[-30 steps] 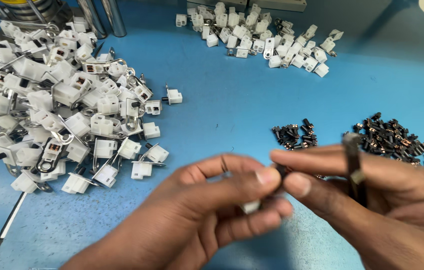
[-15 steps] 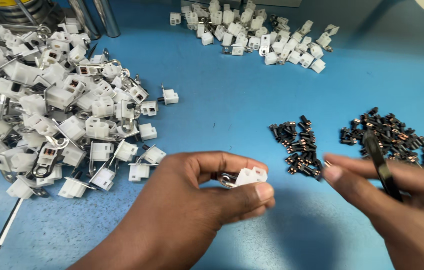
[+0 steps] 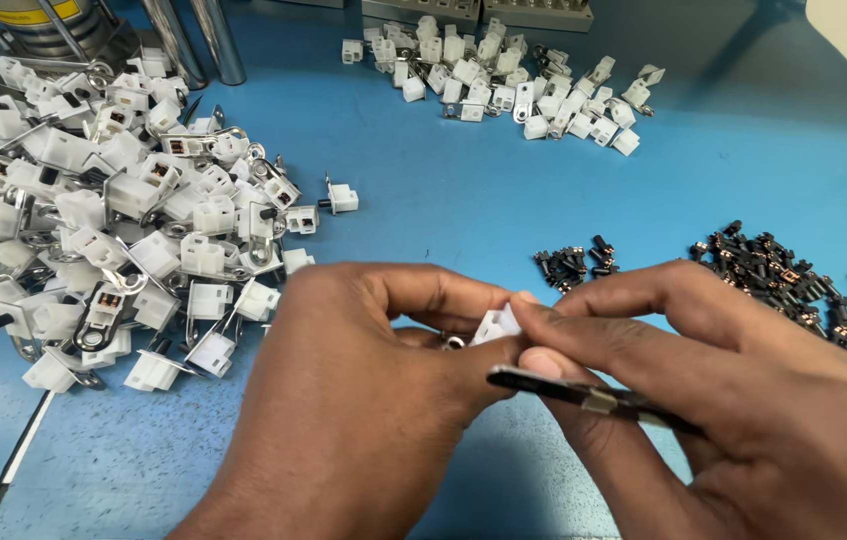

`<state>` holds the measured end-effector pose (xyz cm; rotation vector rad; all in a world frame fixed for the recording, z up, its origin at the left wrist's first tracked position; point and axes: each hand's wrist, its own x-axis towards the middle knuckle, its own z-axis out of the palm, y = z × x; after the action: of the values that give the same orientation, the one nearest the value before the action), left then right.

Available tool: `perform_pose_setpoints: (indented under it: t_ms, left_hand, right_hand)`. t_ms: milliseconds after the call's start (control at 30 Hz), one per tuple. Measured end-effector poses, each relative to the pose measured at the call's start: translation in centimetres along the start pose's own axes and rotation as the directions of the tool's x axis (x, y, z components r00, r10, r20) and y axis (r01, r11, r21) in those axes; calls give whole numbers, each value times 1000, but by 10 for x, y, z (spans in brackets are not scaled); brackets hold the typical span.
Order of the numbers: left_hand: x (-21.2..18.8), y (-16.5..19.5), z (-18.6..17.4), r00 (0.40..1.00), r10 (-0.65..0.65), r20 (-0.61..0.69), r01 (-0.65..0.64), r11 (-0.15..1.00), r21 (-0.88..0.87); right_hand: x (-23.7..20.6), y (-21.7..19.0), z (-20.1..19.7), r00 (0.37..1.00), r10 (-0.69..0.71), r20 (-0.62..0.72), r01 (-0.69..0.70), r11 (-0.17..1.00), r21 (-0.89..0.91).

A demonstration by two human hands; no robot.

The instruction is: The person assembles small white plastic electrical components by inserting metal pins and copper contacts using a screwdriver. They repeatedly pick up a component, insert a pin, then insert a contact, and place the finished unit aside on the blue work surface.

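Between both hands, one white connector (image 3: 496, 324), one dark tool (image 3: 583, 393)

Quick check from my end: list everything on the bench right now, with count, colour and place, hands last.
Big housing pile: many, white plastic with metal clips, left side of the table.
Stray housing: one, white, just right of the big pile.
Small housing pile: many, white, top centre.
Small screw cluster: several, black, centre right.
Large screw pile: many, black, right edge.
Metal posts: two, silver, top left.
Table: one, blue.
Held housing: one, white, pinched between both hands.
Tweezers: one, dark metal, in the right hand.
Left hand: grips the held housing.
Right hand: holds the tweezers, fingertips on the held housing.
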<state>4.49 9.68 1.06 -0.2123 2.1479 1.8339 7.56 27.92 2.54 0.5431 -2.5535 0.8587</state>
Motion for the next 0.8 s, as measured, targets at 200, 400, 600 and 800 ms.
perform_pose_setpoints:
  t_ms: [200,400,600,800]
  left_hand:
    - [-3,2,-4,999,29,27,-30,1000,10]
    - [-2,8,0,995,22,98,-20,999,-28]
    - [-2,14,-4,987,101,126,-92,993,-71]
    - [4,8,-7,987,109,117,-102,992,-67]
  right_hand:
    - [18,34,-23,911,385,147,-396,718,572]
    - [42,36,-28,925,337,174,-324,466,823]
    - [47,3,-1,980,186,70,-180,683,708]
    - [35,-18,24,987,161,11,-140,818,558]
